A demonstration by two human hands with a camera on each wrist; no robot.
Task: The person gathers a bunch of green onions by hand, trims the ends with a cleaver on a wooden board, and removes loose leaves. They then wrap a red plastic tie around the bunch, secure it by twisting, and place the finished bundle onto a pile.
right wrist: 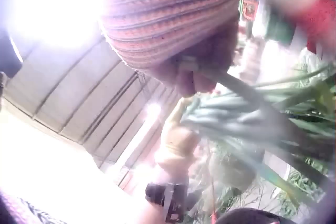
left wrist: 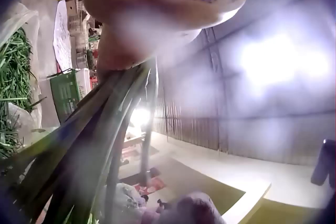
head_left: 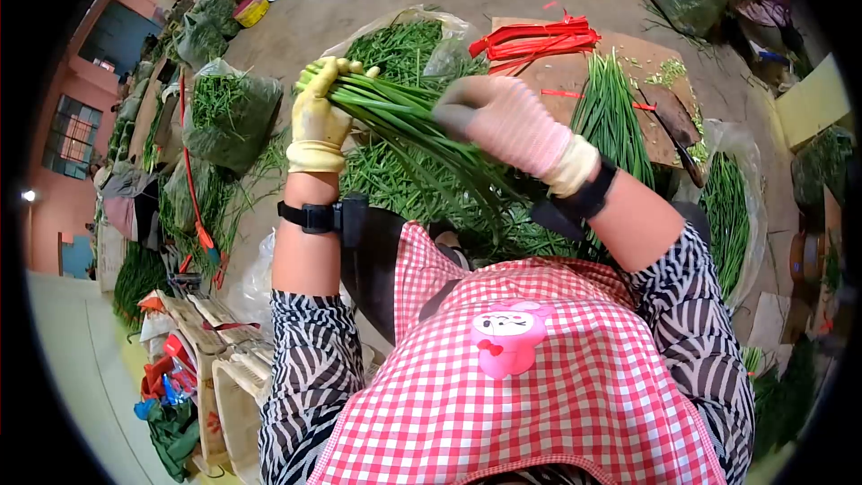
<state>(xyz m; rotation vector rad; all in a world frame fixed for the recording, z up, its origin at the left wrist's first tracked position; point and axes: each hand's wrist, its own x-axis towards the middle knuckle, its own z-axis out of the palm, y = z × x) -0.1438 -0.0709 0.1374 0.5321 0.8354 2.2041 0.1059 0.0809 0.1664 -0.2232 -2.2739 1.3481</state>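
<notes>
In the head view my left hand (head_left: 321,117), in a yellow glove, grips a bundle of long green stalks (head_left: 395,106) near their pale ends. The leaves hang down to the right. My right hand (head_left: 507,124), in a pink striped glove with grey fingers, is blurred beside the bundle's middle. The right wrist view shows the right hand (right wrist: 178,29) with curled fingers pinching a stalk (right wrist: 239,88) beside the held bundle (right wrist: 220,113). In the left wrist view the left hand (left wrist: 152,19) is above the stalks (left wrist: 100,134); its fingertips are unclear.
A board (head_left: 548,90) at right bears red ties (head_left: 539,39), a tied green bunch (head_left: 615,117) and a dark blade (head_left: 673,121). Loose greens (head_left: 395,181) lie below my hands. Bags of greens (head_left: 232,112) stand at left, with crates (head_left: 235,386) nearer.
</notes>
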